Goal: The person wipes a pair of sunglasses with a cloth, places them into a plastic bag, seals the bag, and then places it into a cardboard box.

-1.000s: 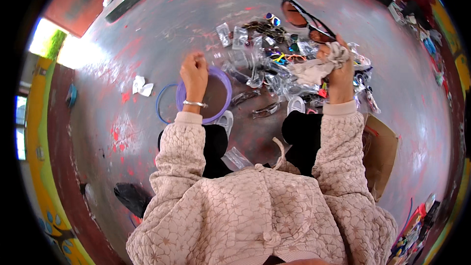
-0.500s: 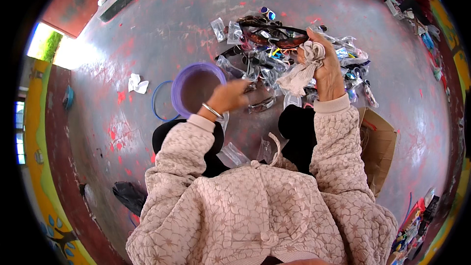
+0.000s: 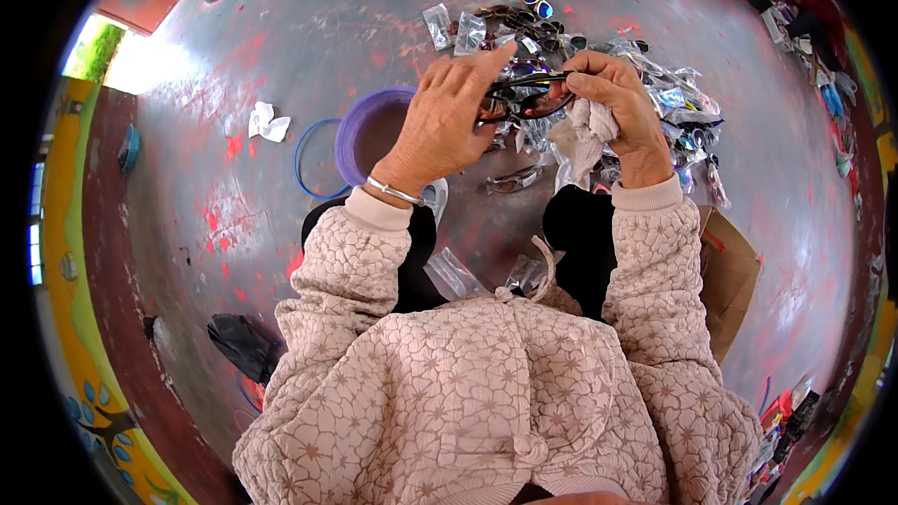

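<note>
A pair of dark-framed sunglasses (image 3: 544,105) is held up between my two hands. My left hand (image 3: 447,112), with a silver bangle at the wrist, grips its left side. At the other side, my right hand (image 3: 629,110) pinches the frame between thumb and fingers. A crumpled beige cloth (image 3: 589,136) is bunched in the right palm and hangs down. Beneath and beyond my hands spreads a pile of sunglasses (image 3: 687,136), many in clear plastic sleeves. One loose pair of sunglasses (image 3: 514,180) lies just nearer than the pile.
Left of the pile stands a purple bucket (image 3: 348,145) of brownish water, partly behind my left hand. Beside it lie a blue ring (image 3: 301,164) and white crumpled paper (image 3: 268,122). A cardboard box (image 3: 731,271) sits by my right knee. Another person (image 3: 823,23) is at far right.
My left hand has moved from beside the bucket up and right to take hold of the sunglasses. The right hand has lowered them slightly, the cloth still in its palm.
</note>
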Demonstrator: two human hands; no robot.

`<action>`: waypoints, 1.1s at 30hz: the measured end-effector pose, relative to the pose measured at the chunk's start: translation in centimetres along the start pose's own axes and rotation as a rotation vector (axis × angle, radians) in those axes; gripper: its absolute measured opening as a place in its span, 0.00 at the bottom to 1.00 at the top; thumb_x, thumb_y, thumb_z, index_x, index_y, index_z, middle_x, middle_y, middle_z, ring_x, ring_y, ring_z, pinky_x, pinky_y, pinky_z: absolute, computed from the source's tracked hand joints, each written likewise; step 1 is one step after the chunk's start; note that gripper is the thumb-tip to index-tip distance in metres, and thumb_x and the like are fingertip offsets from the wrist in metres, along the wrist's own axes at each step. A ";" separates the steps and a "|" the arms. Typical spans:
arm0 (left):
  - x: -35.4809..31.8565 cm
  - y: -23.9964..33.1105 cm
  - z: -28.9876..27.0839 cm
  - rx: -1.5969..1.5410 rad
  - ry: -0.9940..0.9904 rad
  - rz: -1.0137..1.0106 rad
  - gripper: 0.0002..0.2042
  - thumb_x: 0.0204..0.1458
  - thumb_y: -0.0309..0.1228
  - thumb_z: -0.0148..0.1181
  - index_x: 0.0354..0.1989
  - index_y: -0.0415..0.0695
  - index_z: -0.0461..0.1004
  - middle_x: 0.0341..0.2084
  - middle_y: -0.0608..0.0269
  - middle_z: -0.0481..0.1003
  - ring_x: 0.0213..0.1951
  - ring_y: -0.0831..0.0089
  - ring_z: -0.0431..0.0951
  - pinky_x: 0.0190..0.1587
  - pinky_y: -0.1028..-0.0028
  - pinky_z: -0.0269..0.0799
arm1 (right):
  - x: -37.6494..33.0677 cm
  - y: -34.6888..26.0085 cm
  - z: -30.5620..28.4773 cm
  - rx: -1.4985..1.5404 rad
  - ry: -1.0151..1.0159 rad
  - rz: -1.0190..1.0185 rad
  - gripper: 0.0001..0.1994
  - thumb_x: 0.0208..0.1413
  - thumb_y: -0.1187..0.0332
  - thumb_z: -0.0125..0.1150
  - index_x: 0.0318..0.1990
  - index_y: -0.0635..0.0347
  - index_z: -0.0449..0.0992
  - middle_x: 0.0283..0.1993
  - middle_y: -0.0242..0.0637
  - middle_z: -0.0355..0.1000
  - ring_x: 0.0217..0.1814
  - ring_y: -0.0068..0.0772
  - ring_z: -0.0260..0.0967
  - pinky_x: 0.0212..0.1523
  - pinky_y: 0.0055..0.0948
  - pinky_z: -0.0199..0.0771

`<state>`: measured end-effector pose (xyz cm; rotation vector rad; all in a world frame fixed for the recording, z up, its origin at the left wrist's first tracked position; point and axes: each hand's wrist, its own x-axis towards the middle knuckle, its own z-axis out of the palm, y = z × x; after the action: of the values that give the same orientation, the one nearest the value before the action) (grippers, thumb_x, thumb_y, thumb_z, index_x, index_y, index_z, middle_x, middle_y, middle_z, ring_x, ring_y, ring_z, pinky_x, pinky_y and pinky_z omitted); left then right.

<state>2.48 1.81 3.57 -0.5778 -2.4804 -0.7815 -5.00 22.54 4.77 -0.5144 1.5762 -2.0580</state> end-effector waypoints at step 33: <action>-1.7 -0.6 3.5 -1.331 -0.311 -0.622 0.09 0.51 0.28 0.54 0.39 0.36 0.72 0.27 0.69 0.71 0.28 0.83 0.67 0.36 0.82 0.63 | 2.0 1.5 5.1 -1.206 0.449 -0.918 0.05 0.45 0.68 0.59 0.28 0.55 0.71 0.28 0.33 0.67 0.27 0.37 0.67 0.27 0.31 0.68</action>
<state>2.44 3.08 -0.22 -0.2879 -2.0468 -2.7855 -3.44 17.05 4.67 -1.4611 3.2639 -1.4820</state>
